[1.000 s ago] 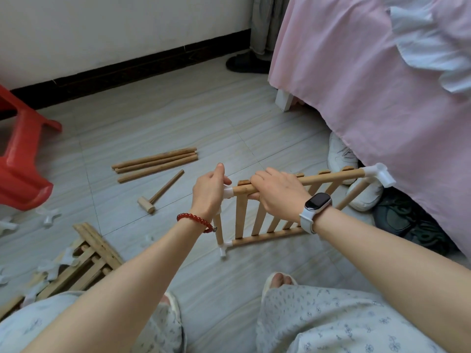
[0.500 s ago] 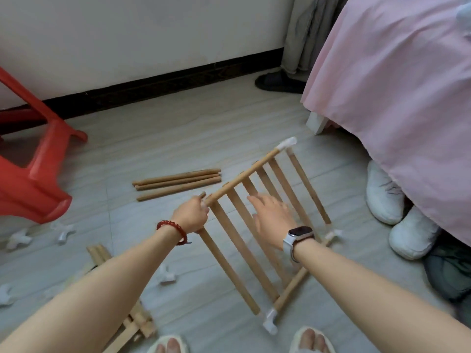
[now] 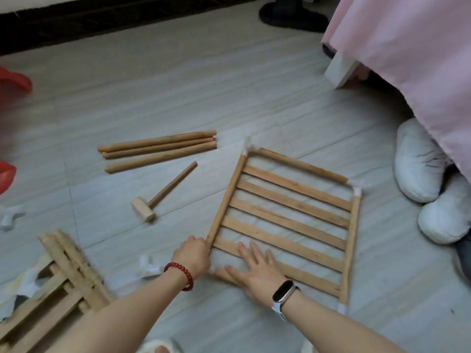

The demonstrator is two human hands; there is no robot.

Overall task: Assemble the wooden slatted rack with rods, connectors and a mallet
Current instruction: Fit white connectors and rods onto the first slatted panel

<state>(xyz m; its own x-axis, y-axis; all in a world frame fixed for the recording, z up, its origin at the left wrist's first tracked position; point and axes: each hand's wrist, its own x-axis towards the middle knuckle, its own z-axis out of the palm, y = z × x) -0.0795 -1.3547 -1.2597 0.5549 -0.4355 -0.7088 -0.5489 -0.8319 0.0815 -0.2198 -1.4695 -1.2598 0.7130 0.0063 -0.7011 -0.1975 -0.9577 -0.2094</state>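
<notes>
A square wooden slatted panel (image 3: 285,220) with white corner connectors lies flat on the floor. My left hand (image 3: 191,256) grips the near end of its left side rod at the corner. My right hand (image 3: 254,268) lies flat with spread fingers on the nearest slats. Three loose wooden rods (image 3: 158,150) lie side by side beyond the panel's left. A small wooden mallet (image 3: 160,194) rests between the rods and my left hand. A loose white connector (image 3: 149,268) sits just left of my left wrist.
Another slatted wooden assembly (image 3: 51,289) lies at the lower left. A red plastic stool (image 3: 10,82) stands at the far left, with a white connector (image 3: 10,217) near it. A pink bed skirt (image 3: 407,59) and white shoes (image 3: 420,169) border the right. A dark slipper (image 3: 293,14) lies at the back.
The panel went from upright in both hands, through a tilt, to lying flat on the floor. My right hand let go of the top rod and now lies flat on the slats.
</notes>
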